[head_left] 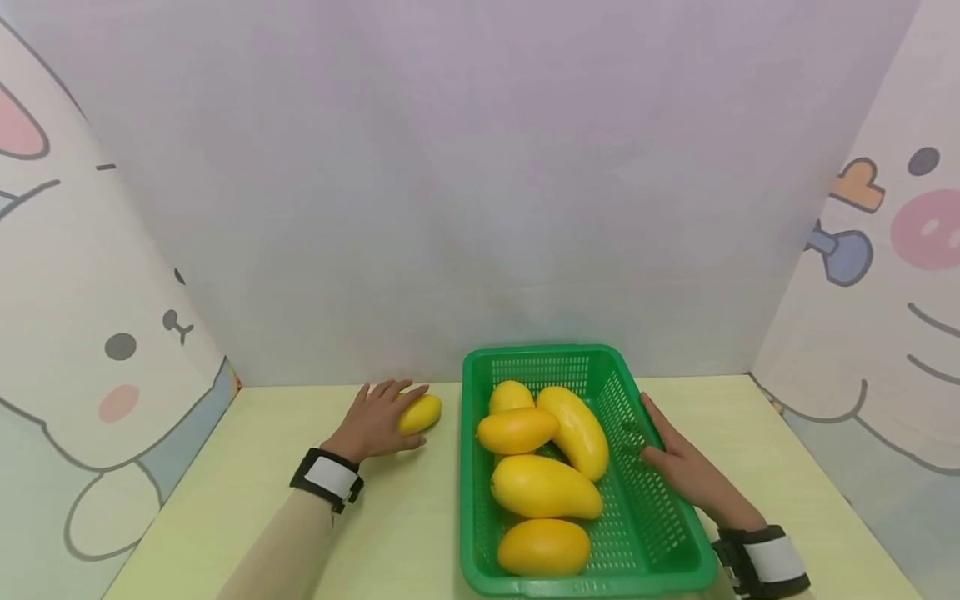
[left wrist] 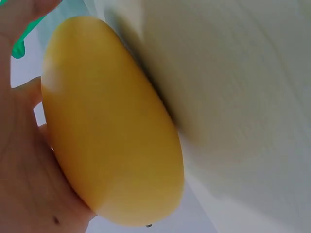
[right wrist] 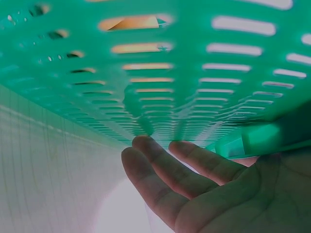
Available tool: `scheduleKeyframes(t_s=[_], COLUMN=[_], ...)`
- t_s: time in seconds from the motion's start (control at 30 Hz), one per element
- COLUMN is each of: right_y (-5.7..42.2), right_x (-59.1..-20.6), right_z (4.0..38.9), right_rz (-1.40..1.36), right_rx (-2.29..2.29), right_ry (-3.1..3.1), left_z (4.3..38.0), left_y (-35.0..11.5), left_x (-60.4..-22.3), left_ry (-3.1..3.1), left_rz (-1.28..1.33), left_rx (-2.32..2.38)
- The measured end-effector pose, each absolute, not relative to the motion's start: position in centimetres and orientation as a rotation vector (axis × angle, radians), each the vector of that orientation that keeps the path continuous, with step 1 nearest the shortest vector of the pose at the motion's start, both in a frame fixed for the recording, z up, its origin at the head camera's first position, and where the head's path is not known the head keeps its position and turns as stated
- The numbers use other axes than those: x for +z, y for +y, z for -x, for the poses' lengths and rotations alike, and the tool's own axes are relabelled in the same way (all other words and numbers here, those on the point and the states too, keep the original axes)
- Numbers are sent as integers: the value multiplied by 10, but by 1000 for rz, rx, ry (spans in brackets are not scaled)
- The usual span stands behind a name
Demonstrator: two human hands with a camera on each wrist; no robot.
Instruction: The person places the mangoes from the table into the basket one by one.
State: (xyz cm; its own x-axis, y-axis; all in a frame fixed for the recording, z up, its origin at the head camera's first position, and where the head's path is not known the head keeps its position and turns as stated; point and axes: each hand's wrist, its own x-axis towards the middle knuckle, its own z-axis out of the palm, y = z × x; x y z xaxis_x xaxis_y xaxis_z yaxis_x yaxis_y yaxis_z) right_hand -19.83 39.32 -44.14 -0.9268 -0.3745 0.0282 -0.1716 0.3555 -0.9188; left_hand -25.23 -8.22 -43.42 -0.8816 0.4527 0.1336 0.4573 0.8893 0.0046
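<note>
On the table left of the basket, my left hand grips a yellow mango, its fingers over the far side and its thumb at the near side. The left wrist view shows this mango large, lying along the palm close to the tabletop. My right hand holds the right rim of a green plastic basket, thumb over the edge. In the right wrist view, its fingers lie outside, against the slotted wall. Several mangoes lie in the basket, one resting across others.
The pale yellow table extends on both sides of the basket. A light fabric wall rises behind it. Cartoon-printed panels stand at left and right. Both wrists wear black and white straps.
</note>
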Motion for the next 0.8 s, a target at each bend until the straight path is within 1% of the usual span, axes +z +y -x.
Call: scheduleKeyframes(t_s=[0.4,0.8], right_y=[392,392], right_x=[-441,-439], right_z=[197,196], right_rz=[511,498], right_rx=[-1625,-1618], right_ry=[2412,2423], left_z=[254,253], left_y=[-84,-84], left_x=[-438,-437], left_ry=[-2851,-2857], left_rz=[780,789], left_rx=[0,9])
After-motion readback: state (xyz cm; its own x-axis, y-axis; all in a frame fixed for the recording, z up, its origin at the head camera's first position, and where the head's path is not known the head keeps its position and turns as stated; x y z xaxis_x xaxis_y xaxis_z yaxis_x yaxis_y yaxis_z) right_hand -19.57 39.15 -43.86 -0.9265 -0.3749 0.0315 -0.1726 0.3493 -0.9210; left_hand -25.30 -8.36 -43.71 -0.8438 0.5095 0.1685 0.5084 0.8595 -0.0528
